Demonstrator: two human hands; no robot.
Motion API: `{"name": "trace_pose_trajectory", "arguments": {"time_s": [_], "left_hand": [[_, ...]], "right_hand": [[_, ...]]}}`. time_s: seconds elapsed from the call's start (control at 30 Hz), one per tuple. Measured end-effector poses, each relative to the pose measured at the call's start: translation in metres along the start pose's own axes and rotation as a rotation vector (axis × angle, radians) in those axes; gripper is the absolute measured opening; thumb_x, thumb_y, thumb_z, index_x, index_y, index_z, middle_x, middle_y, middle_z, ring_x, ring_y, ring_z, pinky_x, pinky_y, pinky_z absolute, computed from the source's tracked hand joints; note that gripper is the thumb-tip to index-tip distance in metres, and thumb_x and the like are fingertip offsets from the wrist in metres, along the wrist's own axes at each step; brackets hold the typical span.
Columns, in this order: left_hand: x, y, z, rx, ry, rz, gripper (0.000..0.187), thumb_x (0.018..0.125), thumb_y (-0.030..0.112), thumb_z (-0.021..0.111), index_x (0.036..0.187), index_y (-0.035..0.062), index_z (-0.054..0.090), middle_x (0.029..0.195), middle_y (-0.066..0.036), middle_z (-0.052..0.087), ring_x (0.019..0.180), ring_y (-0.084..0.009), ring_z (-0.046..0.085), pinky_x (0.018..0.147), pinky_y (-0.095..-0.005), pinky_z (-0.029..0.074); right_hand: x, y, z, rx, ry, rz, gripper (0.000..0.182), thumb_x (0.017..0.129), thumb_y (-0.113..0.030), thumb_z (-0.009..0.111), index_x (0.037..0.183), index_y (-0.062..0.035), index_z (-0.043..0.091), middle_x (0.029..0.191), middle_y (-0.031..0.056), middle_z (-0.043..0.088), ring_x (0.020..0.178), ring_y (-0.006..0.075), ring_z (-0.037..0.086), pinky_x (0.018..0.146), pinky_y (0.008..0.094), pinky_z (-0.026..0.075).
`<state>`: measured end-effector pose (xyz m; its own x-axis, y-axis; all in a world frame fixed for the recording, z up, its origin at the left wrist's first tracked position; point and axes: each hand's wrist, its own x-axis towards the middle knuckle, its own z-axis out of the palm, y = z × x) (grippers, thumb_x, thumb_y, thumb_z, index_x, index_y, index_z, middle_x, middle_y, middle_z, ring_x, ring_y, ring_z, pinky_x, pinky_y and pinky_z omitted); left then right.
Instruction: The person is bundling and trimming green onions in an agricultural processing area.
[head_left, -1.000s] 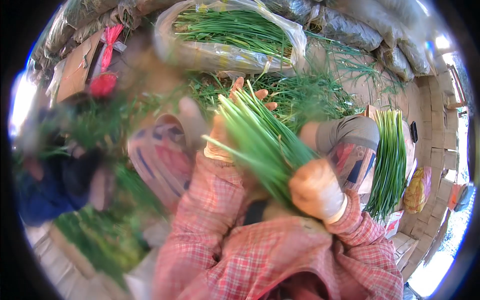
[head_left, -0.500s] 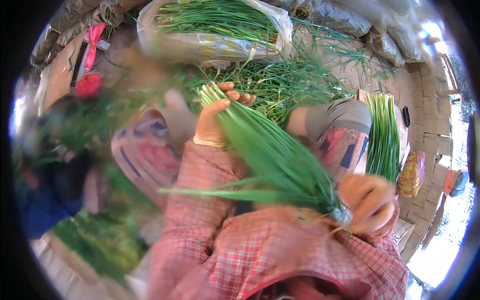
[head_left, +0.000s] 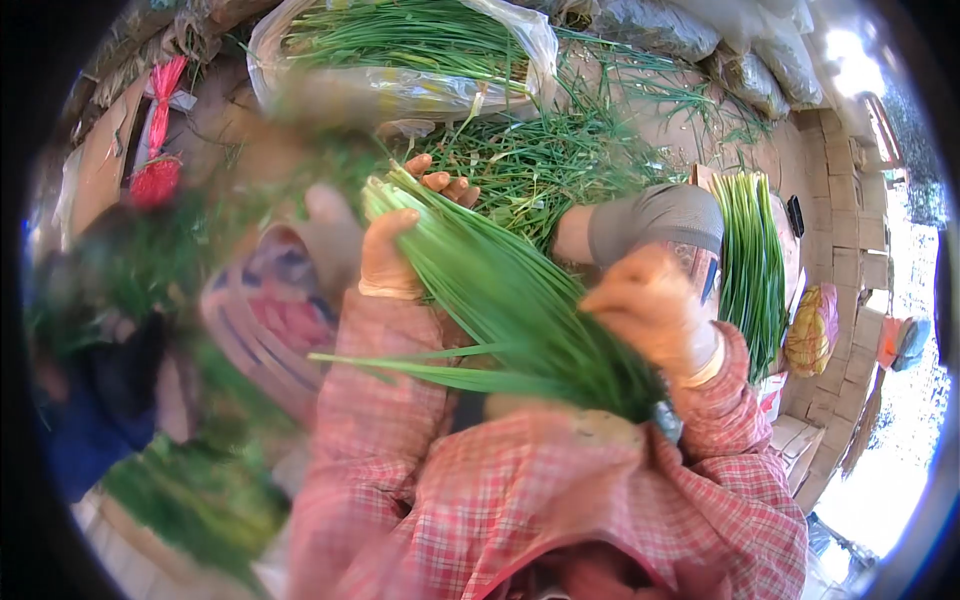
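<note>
My left hand (head_left: 400, 235) is closed around the pale cut ends of a bunch of chives (head_left: 500, 290). Its long green leaves fan down to the right across my lap, and a few stray ones stick out to the left. My right hand (head_left: 650, 305), smeared by motion, is curled with its fingertips at the right edge of the bunch. Whatever it pinches is hidden in the blur. Something pale and shiny (head_left: 667, 420) shows at the leaf tips, against my checked shirt.
An open clear plastic bag (head_left: 400, 88) full of chives lies ahead. Loose leaves (head_left: 545, 150) litter the floor before it. A stack of chives (head_left: 750, 270) rests beside my right knee. Red ties (head_left: 160, 130) hang at left, and a yellow-pink bag (head_left: 811, 330) stands at right.
My right hand has moved up and left, from the leaf tips to the side of the bunch. My left hand still holds the cut ends. The whole view has shifted slightly.
</note>
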<state>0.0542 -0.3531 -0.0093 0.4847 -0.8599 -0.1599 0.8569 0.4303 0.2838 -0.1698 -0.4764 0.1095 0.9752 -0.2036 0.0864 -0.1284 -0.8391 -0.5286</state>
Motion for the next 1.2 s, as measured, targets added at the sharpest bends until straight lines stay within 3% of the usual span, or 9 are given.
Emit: {"name": "trace_pose_trajectory", "arguments": {"time_s": [0.33, 0.47, 0.6, 0.7, 0.8, 0.87, 0.9, 1.0, 1.2], "left_hand": [[0.0, -0.001, -0.005, 0.089, -0.017, 0.009, 0.066, 0.063, 0.013, 0.064, 0.125, 0.0054, 0.041, 0.105, -0.012, 0.057, 0.102, -0.0296, 0.055, 0.102, -0.0464, 0.036], [-0.001, 0.0, -0.005, 0.079, -0.025, 0.004, 0.068, 0.062, 0.013, 0.063, 0.126, 0.0052, 0.04, 0.107, -0.013, 0.056, 0.104, -0.0302, 0.054, 0.102, -0.0467, 0.035], [-0.002, 0.001, -0.008, 0.061, -0.03, -0.01, 0.07, 0.063, 0.012, 0.063, 0.128, 0.0042, 0.038, 0.11, -0.014, 0.055, 0.107, -0.0311, 0.052, 0.103, -0.0475, 0.034], [-0.001, 0.003, -0.007, 0.108, -0.017, -0.057, 0.07, 0.065, 0.011, 0.061, 0.13, 0.0032, 0.036, 0.115, -0.015, 0.053, 0.112, -0.0317, 0.049, 0.104, -0.0486, 0.033], [0.003, 0.005, -0.017, 0.112, -0.028, -0.104, 0.068, 0.068, 0.009, 0.058, 0.131, 0.0022, 0.034, 0.119, -0.016, 0.051, 0.117, -0.0325, 0.045, 0.104, -0.0505, 0.031], [0.003, 0.004, -0.018, 0.116, -0.023, -0.086, 0.067, 0.069, 0.008, 0.058, 0.131, 0.0018, 0.034, 0.12, -0.017, 0.05, 0.119, -0.0329, 0.043, 0.104, -0.0515, 0.031], [0.002, 0.005, -0.018, 0.129, -0.022, -0.096, 0.067, 0.069, 0.008, 0.057, 0.131, 0.0016, 0.034, 0.121, -0.017, 0.05, 0.119, -0.0332, 0.042, 0.104, -0.0521, 0.03], [0.001, 0.005, -0.014, 0.132, -0.02, -0.089, 0.067, 0.07, 0.009, 0.058, 0.131, 0.0012, 0.033, 0.121, -0.017, 0.049, 0.12, -0.0339, 0.042, 0.104, -0.0528, 0.03], [0.001, 0.007, -0.012, 0.099, -0.049, -0.102, 0.068, 0.07, 0.01, 0.059, 0.132, 0.0013, 0.033, 0.123, -0.018, 0.048, 0.12, -0.0345, 0.042, 0.104, -0.0527, 0.03]], "right_hand": [[-0.01, 0.001, 0.038, -0.161, 0.125, 0.043, 0.013, 0.063, -0.012, 0.067, 0.074, -0.0178, 0.062, 0.078, -0.0008, 0.051, 0.082, 0.0214, 0.049, 0.074, 0.0365, 0.037], [-0.015, -0.002, -0.005, 0.42, 0.16, 0.389, 0.008, 0.067, -0.007, 0.068, 0.072, -0.0071, 0.062, 0.079, 0.0046, 0.055, 0.076, 0.0173, 0.053, 0.065, 0.0269, 0.041], [-0.032, 0.017, -0.056, 0.767, 0.397, 0.227, 0.01, 0.066, 0.0, 0.063, 0.069, -0.0043, 0.055, 0.079, 0.0081, 0.055, 0.075, 0.0188, 0.051, 0.069, 0.0314, 0.039], [-0.037, 0.061, -0.078, 0.724, 0.514, 0.334, 0.027, 0.073, 0.002, 0.056, 0.098, -0.0054, 0.056, 0.097, 0.008, 0.056, 0.086, 0.0209, 0.053, 0.075, 0.0314, 0.039], [-0.019, 0.049, -0.052, -1.016, 0.215, 0.379, 0.044, 0.068, -0.005, 0.063, 0.112, -0.0075, 0.055, 0.105, 0.0109, 0.057, 0.095, 0.0269, 0.054, 0.079, 0.0358, 0.041], [-0.005, 0.021, -0.03, -0.156, 0.217, 0.145, 0.044, 0.058, -0.018, 0.074, 0.1, -0.0093, 0.061, 0.106, 0.012, 0.056, 0.095, 0.0294, 0.052, 0.087, 0.0398, 0.038], [0.0, -0.007, -0.015, -0.046, 0.099, 0.294, 0.037, 0.06, -0.018, 0.075, 0.094, -0.0108, 0.063, 0.103, 0.0101, 0.055, 0.096, 0.0284, 0.05, 0.087, 0.0405, 0.037], [0.007, -0.029, 0.021, -0.141, 0.054, 0.066, 0.03, 0.063, -0.02, 0.072, 0.091, -0.0203, 0.063, 0.09, 0.0006, 0.05, 0.091, 0.0227, 0.045, 0.079, 0.0389, 0.035], [0.003, -0.013, 0.047, -0.297, 0.101, 0.135, 0.027, 0.062, -0.018, 0.07, 0.087, -0.0206, 0.06, 0.086, 0.0001, 0.048, 0.09, 0.0217, 0.045, 0.078, 0.0387, 0.033]]}}
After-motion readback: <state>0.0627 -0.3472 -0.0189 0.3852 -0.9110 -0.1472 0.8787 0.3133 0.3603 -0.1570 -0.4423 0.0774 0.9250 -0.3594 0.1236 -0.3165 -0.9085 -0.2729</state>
